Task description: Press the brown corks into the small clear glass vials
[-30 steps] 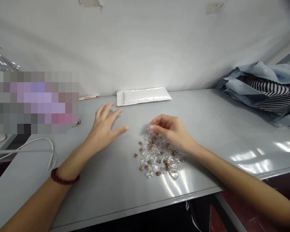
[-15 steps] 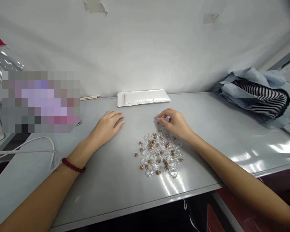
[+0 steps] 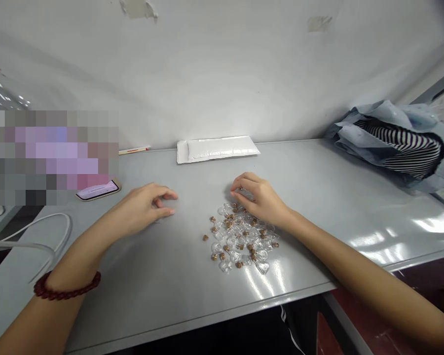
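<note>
Right hand (image 3: 261, 197) curled its fingers over a heap of corked glass vials (image 3: 242, 241) at 6 o'clock, any pinch unclear; left hand (image 3: 144, 207), farther off, lay loosely curled on the worktop (image 3: 318, 197), heap at 3 o'clock.

Right hand (image 3: 258, 198) curled over top edge of pile of small corked glass vials (image 3: 240, 241) on grey surface (image 3: 318, 167). Left hand (image 3: 142, 209), half open, lay well apart, beaded bracelet (image 3: 66, 287) at wrist.

Corked glass bottles (image 3: 240, 239) lie on the counter (image 3: 318, 207). A padded mailer (image 3: 217, 149) lies behind them, a crumpled cloth bundle (image 3: 388, 140) to their right.
</note>
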Motion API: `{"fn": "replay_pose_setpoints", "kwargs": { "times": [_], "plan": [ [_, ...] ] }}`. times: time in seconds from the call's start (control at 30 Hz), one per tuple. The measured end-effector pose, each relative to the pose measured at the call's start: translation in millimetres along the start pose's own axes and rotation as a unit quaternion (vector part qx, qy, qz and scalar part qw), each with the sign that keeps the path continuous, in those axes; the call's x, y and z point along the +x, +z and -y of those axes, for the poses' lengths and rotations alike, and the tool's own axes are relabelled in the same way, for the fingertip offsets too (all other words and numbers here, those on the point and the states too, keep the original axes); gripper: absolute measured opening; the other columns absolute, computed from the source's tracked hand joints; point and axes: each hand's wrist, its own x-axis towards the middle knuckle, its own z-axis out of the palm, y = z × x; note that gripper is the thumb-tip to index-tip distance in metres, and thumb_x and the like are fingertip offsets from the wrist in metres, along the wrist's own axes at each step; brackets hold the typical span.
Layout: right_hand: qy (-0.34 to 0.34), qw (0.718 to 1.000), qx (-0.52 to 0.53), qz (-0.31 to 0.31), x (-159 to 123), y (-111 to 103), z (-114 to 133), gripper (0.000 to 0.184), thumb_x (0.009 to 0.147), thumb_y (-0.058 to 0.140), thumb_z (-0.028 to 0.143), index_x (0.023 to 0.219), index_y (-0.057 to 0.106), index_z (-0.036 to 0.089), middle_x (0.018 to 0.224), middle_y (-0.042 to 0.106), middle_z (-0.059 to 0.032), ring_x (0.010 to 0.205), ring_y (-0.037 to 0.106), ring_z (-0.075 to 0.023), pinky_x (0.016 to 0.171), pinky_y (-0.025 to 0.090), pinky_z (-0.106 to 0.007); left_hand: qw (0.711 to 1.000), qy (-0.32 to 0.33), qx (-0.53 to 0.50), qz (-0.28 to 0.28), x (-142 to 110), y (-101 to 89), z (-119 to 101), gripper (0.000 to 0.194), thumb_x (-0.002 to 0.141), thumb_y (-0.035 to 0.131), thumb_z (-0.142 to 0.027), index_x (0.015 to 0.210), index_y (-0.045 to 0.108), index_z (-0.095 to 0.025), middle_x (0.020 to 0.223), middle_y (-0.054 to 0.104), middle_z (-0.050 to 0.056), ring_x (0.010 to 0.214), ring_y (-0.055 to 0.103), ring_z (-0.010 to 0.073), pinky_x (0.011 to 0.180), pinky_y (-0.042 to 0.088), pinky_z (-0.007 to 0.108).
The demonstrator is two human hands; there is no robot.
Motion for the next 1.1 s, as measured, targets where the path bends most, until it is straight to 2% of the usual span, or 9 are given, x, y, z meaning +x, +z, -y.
{"fn": "replay_pose_setpoints", "kwargs": {
  "times": [0.1,0.23,0.33,0.47,0.57,0.7,0.83,0.97,1.1],
  "plan": [
    [-0.012,1.0,0.008,0.004,-1,1,3,0.01,0.089,0.049,0.015,0.089,0.059,0.018,0.093,0.06,-0.0071,0.088,0.057,-0.0179,0.079,0.047,-0.033,0.999,0.0,-0.036,0.018,-3,6.6,-14,0.029,0.077,0.059,-0.044,0.092,0.069,-0.022,0.084,0.07,0.004,0.076,0.065,0.0231,0.07,0.051,0.034],
    [-0.032,0.999,0.04,0.016,-1,2,15,0.011,0.09,0.049,0.015,0.09,0.06,0.017,0.088,0.061,-0.0058,0.082,0.057,-0.0154,0.075,0.047,-0.03,0.994,0.015,-0.103,-0.012,-10,18.7,-40,0.021,0.077,0.06,-0.036,0.087,0.069,-0.02,0.09,0.071,0.003,0.077,0.066,0.0202,0.071,0.052,0.03],
    [-0.054,0.996,0.055,0.035,-3,3,27,0.012,0.091,0.05,0.016,0.092,0.061,0.015,0.087,0.062,-0.0063,0.081,0.057,-0.0154,0.074,0.048,-0.03,0.987,0.052,-0.155,-0.01,-15,24.9,-51,0.019,0.081,0.055,-0.031,0.087,0.069,-0.021,0.091,0.072,0.002,0.077,0.067,0.0182,0.072,0.053,0.028],
    [-0.074,0.994,0.058,0.055,-6,7,33,0.014,0.093,0.052,0.021,0.098,0.063,0.014,0.091,0.063,-0.008,0.086,0.058,-0.0173,0.077,0.049,-0.032,0.986,0.102,-0.136,0.001,-17,27.2,-51,0.025,0.083,0.051,-0.026,0.098,0.07,-0.023,0.099,0.071,0.002,0.081,0.066,0.018,0.07,0.053,0.026],
    [-0.067,0.996,0.036,0.055,-5,11,29,0.022,0.093,0.053,0.024,0.11,0.062,0.014,0.107,0.062,-0.012,0.101,0.057,-0.0211,0.087,0.049,-0.038,0.988,0.123,-0.088,-0.004,-17,30.1,-51,0.034,0.081,0.052,-0.023,0.111,0.066,-0.026,0.111,0.067,0.002,0.08,0.063,0.0169,0.069,0.052,0.027],
    [-0.071,0.994,0.016,0.077,3,13,20,0.029,0.096,0.045,0.017,0.12,0.06,0.016,0.124,0.059,-0.0118,0.113,0.053,-0.0219,0.094,0.046,-0.042,0.986,0.147,-0.082,0.015,-17,37.1,-58,0.034,0.08,0.051,-0.02,0.111,0.065,-0.025,0.115,0.065,0.0,0.081,0.06,0.0155,0.07,0.05,0.026],
    [-0.121,0.985,0.041,0.12,9,13,16,0.027,0.096,0.045,0.013,0.113,0.066,0.018,0.114,0.067,-0.0071,0.106,0.058,-0.018,0.095,0.046,-0.037,0.984,0.144,-0.1,0.023,-17,38.3,-63,0.027,0.083,0.05,-0.023,0.106,0.066,-0.024,0.112,0.066,0.0,0.083,0.06,0.0155,0.072,0.049,0.025],
    [-0.099,0.988,0.031,0.116,8,14,13,0.022,0.092,0.054,0.014,0.106,0.07,0.02,0.11,0.067,-0.0067,0.102,0.058,-0.019,0.088,0.049,-0.035,0.986,0.12,-0.096,0.062,-19,32.1,-61,0.02,0.083,0.056,-0.034,0.096,0.067,-0.025,0.096,0.068,-0.002,0.081,0.06,0.0164,0.071,0.047,0.026],
    [-0.074,0.991,0.033,0.105,5,16,11,0.021,0.091,0.052,0.013,0.1,0.071,0.017,0.103,0.064,-0.0078,0.089,0.061,-0.0161,0.079,0.051,-0.031,0.984,0.11,-0.074,0.116,-24,26.4,-59,0.022,0.078,0.064,-0.041,0.094,0.066,-0.025,0.096,0.067,-0.001,0.087,0.059,0.0185,0.075,0.046,0.027]
  ]
}}
